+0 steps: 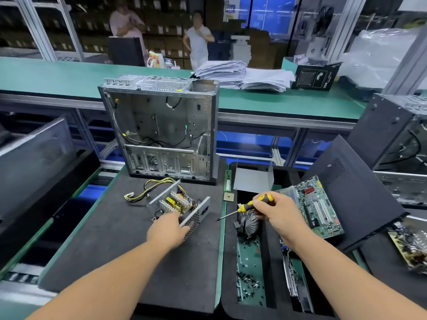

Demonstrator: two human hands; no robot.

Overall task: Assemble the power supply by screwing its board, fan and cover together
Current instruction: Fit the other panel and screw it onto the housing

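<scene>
Left hand [168,229] clamped on the near edge of the open power supply [179,205], resting on the dark foam mat [111,239] just ahead of the knuckles. Right hand [276,210] closed around a yellow-and-black screwdriver [250,205], tip aimed left toward the perforated side wall. Likely light but rigid sheet metal with sharp edges — best gripped by the outer walls, never the exposed board, heatsinks or coils. Yellow and black wire bundle [147,188] trailing beyond the left hand, apt to snag. Under the right hand, a finned cooler [248,224]; nearer along that forearm, loose screws [248,280] in a tray. Beyond both hands, an open computer case [161,128] — clear of the work.
</scene>
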